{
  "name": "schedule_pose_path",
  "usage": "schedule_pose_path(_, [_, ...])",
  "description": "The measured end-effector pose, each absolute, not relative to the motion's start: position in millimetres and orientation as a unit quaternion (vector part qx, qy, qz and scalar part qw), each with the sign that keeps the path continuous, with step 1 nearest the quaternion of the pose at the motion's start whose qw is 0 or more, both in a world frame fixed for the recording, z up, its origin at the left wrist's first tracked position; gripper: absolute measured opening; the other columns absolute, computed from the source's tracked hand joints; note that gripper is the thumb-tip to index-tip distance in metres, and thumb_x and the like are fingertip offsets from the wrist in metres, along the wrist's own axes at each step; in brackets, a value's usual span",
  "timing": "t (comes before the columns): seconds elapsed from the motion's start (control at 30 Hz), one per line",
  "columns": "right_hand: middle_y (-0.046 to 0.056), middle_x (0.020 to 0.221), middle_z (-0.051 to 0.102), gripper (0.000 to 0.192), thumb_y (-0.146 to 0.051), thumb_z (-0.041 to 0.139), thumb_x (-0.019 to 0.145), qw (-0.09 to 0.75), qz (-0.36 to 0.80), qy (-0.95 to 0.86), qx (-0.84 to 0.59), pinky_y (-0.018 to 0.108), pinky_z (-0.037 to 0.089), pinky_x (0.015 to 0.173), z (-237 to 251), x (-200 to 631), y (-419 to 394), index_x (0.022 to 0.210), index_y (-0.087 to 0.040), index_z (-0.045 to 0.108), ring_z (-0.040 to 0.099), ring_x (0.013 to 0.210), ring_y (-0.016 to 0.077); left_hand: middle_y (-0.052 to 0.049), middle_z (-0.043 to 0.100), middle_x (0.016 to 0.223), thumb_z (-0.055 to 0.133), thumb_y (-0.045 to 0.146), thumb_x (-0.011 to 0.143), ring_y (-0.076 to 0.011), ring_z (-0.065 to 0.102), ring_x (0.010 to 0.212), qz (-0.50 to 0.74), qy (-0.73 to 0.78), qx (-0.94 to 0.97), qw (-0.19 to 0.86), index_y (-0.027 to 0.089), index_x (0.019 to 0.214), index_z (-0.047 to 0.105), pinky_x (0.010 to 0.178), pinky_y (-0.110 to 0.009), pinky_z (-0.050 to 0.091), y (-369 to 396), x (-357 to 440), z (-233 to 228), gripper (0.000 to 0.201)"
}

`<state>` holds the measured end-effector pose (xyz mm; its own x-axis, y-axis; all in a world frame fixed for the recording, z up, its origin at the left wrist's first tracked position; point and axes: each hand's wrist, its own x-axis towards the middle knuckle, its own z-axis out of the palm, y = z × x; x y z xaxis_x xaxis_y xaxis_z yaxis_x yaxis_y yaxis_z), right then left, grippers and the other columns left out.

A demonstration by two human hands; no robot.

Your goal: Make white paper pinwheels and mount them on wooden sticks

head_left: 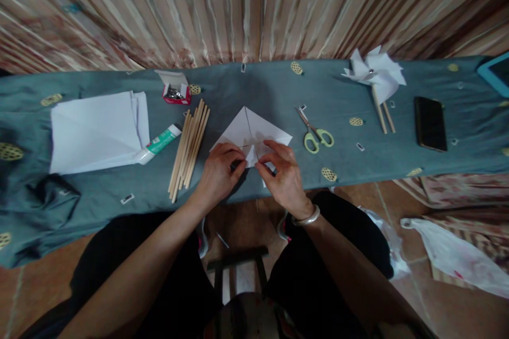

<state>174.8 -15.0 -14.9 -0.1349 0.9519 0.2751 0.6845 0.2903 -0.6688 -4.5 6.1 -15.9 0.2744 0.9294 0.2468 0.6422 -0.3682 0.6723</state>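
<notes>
A white paper sheet (237, 128) with dark crossing lines lies on the cloth in front of me, one corner pointing away. At its near edge a small piece of the paper is folded up. My left hand (224, 168) pinches the near edge from the left, thumb and forefinger closed on it. From the right, my right hand (283, 172) grips the same paper between thumb and fingers, a bracelet on its wrist. Part of the sheet is hidden under the fingers. Close by on the right lie scissors (317, 135) with green handles.
Wooden sticks (189, 148) lie left of the paper, beside a glue stick (159, 143), a stack of white paper (95, 130) and an open box of metal pins (175, 93). Farther right are paper pinwheels (376, 71) on sticks and a phone (430, 123). A curtain (246, 10) hangs behind.
</notes>
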Motion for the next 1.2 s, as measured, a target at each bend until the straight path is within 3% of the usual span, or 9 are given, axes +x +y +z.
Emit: schedule_pose_path(1.2, [0.011, 0.130, 0.063, 0.013, -0.017, 0.056, 0.090, 0.332, 0.151, -0.760, -0.538, 0.046, 0.045, 0.108, -15.0, 173.0, -18.5, 0.084, -0.019, 0.068, 0.052, 0.125, 0.0254, -0.004, 0.066, 0.086, 0.065, 0.018, 0.080, -0.0198, 0.061, 0.087, 0.282, 0.515, 0.780, 0.215, 0.018, 0.075, 0.066, 0.084, -0.037, 0.049, 15.4, -2.6, -15.2, 0.005])
